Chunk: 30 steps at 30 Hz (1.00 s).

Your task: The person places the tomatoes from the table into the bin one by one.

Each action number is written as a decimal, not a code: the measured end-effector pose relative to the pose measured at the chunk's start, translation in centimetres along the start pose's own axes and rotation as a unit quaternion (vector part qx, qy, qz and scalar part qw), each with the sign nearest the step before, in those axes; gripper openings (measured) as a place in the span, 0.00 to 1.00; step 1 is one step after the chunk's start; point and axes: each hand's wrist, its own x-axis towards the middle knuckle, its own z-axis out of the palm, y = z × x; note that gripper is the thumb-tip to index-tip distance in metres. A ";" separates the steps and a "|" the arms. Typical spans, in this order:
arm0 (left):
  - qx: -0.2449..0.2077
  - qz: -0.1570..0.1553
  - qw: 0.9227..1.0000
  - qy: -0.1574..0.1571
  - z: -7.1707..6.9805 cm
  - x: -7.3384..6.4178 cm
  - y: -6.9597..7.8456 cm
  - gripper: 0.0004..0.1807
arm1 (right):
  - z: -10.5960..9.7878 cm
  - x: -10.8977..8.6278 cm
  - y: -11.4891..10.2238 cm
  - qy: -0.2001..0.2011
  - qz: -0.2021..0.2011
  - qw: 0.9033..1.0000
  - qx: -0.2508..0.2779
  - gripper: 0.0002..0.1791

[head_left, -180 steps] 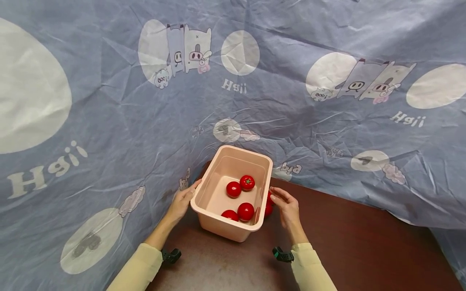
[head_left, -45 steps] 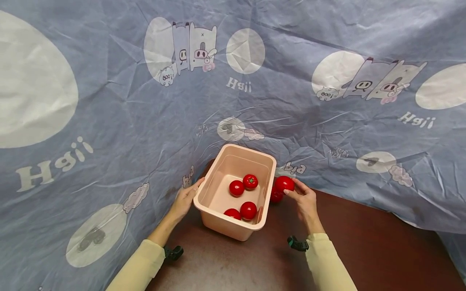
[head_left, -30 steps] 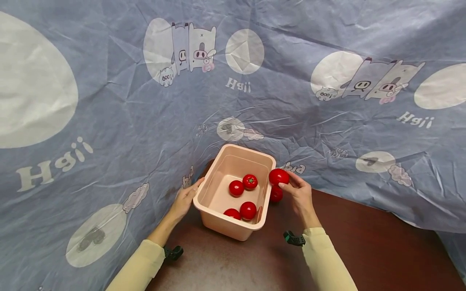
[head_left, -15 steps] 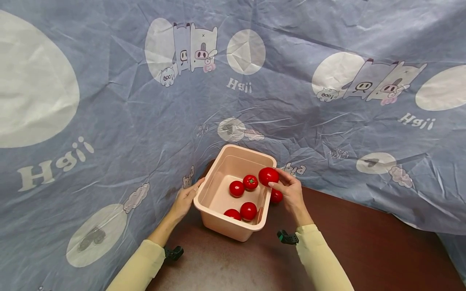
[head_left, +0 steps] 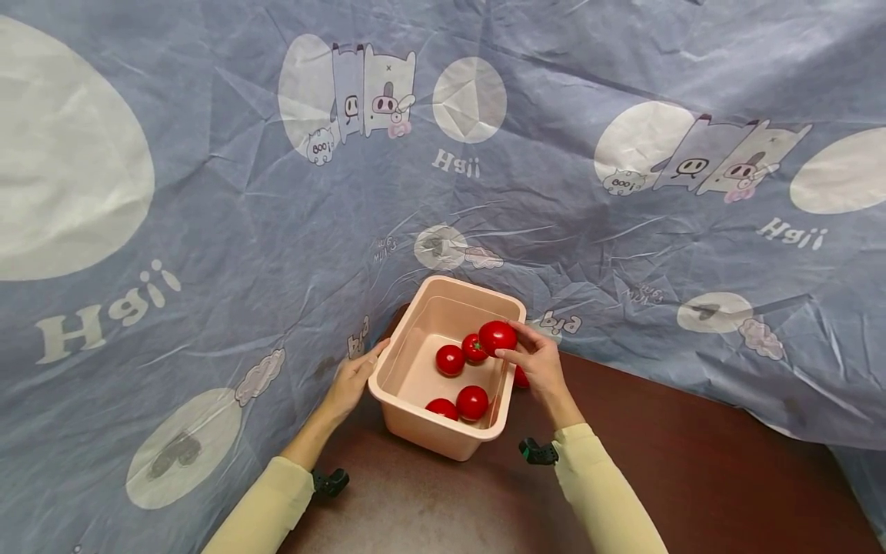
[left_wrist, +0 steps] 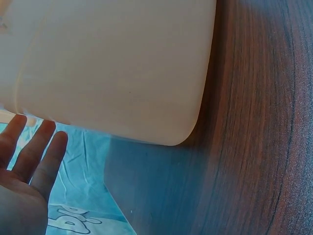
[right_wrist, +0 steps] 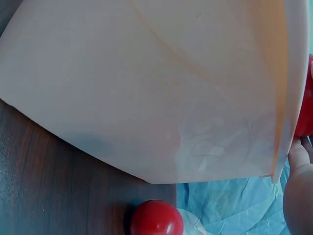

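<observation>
A red tomato is held above the right part of a pale pink plastic bin, pinched between the thumb and fingers of my right hand. Inside the bin lie several more tomatoes, among them one with a green stem top, partly covered by the held one, and a plain red one. My left hand rests at the bin's left rim; in the left wrist view its straight fingers touch the outer wall. The right wrist view shows the held tomato just past the rim.
Another tomato sits on the dark wood table, outside the bin's right wall and mostly hidden in the head view. A blue printed sheet hangs close behind and to the left of the bin.
My right hand has picked up a tomato from beside the bin and carried it left over the right rim. My left hand and the bin have stayed in place.
</observation>
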 end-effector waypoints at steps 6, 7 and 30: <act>-0.003 -0.001 1.000 -0.001 0.0 0.0 0.0 0.21 | 0.3 0.0 -0.4 -0.032 -0.018 0.998 -0.056 0.35; -0.004 -0.002 1.000 -0.001 -0.1 0.0 0.0 0.22 | 0.3 0.0 -0.4 -0.034 -0.021 0.997 -0.060 0.35; -0.004 -0.003 1.000 -0.011 0.0 -0.1 0.2 0.22 | -0.2 -0.4 0.1 0.018 -0.018 0.998 0.060 0.31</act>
